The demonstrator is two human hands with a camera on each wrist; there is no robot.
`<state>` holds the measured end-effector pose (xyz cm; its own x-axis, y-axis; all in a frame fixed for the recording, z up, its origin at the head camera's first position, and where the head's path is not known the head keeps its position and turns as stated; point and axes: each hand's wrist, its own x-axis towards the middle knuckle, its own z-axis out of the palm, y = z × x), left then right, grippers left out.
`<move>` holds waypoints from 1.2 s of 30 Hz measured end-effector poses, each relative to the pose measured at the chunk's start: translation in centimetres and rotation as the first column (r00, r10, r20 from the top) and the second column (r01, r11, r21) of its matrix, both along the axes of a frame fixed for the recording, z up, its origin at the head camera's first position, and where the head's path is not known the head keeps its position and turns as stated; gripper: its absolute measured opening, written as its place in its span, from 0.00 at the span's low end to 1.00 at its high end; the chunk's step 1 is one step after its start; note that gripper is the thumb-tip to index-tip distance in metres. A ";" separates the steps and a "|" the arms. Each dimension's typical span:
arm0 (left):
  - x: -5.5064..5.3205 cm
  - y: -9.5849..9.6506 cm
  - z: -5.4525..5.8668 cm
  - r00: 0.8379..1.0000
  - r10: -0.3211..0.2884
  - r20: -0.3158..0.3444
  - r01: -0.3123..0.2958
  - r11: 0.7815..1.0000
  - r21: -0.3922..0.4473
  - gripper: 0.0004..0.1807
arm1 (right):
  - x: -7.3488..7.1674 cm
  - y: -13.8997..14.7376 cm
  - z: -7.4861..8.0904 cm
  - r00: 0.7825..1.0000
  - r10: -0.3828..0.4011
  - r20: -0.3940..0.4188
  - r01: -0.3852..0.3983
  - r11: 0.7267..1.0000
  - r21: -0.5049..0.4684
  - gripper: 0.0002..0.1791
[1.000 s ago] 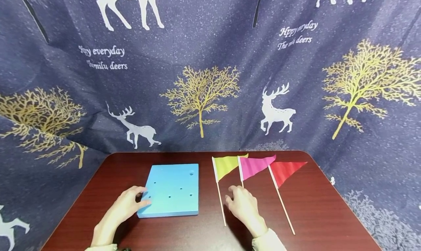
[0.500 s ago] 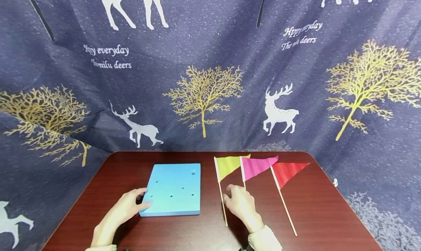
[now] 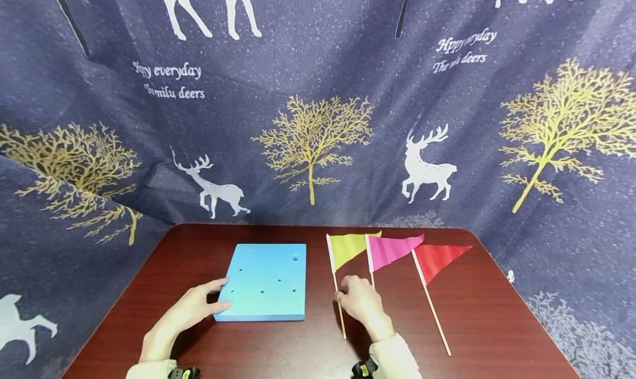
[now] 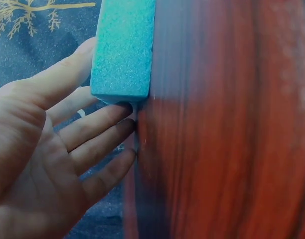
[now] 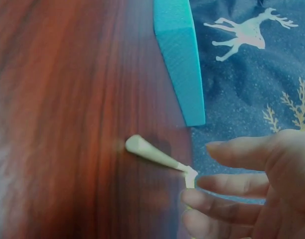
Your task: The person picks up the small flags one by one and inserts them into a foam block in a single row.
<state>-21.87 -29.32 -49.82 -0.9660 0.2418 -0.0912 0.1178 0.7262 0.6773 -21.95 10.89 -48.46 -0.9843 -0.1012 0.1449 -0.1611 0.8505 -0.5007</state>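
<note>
A blue foam board [image 3: 270, 304] with several small holes lies flat on the left of the table. My left hand [image 3: 190, 310] rests at its left edge, thumb on the near-left corner and fingers extended along the side; the left wrist view shows the board's end [image 4: 123, 55] between them. My right hand [image 3: 361, 302] is low over the stick [image 5: 153, 153] of the yellow pennant flag [image 3: 345, 250], thumb and fingers apart around it. Just right lies a pink pennant flag [image 3: 390, 252], its lower stick hidden by this hand.
A red pennant flag [image 3: 437, 260] on a thin wooden stick lies farther right. All this is on a dark red-brown wooden table [image 3: 278, 348]. Behind it hangs a blue cloth [image 3: 278, 64] printed with deer and trees.
My right hand has shifted a little left to the yellow flag's stick. The left hand stays at the board's edge. The whole head view has drifted slightly.
</note>
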 end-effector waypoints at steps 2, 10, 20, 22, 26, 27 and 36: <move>-0.1 0.0 -0.1 1.000 0.009 0.008 -0.009 1.000 0.015 0.38 | -0.1 -0.1 0.1 1.000 0.006 0.014 -0.006 1.000 0.002 0.05; -0.2 0.1 -0.4 1.000 0.012 0.020 -0.013 0.999 0.046 0.39 | -0.8 -0.1 -0.5 0.998 -0.002 0.070 0.001 1.000 0.013 0.06; -0.1 -0.4 -0.6 1.000 0.015 0.015 -0.016 0.998 0.064 0.39 | -0.5 -0.7 -0.6 0.996 -0.034 0.082 0.029 0.998 0.054 0.09; -0.1 -0.6 -0.7 1.000 0.010 0.010 -0.011 0.998 0.062 0.38 | -0.4 -0.9 -0.6 0.997 -0.038 0.068 0.033 0.997 0.070 0.11; 0.0 -0.7 -0.8 1.000 0.007 0.006 -0.007 0.998 0.058 0.38 | -0.2 -1.0 -0.9 0.995 -0.025 0.100 0.022 0.999 0.033 0.12; 0.0 -0.7 -0.8 1.000 0.006 0.005 -0.007 0.998 0.056 0.38 | -0.1 -1.0 -1.0 0.992 -0.017 0.123 0.016 1.000 0.008 0.12; -0.3 -0.5 -0.4 1.000 0.001 0.021 -0.003 0.998 0.061 0.38 | -0.6 0.1 -1.7 0.981 0.040 0.190 -0.012 0.989 -0.145 0.13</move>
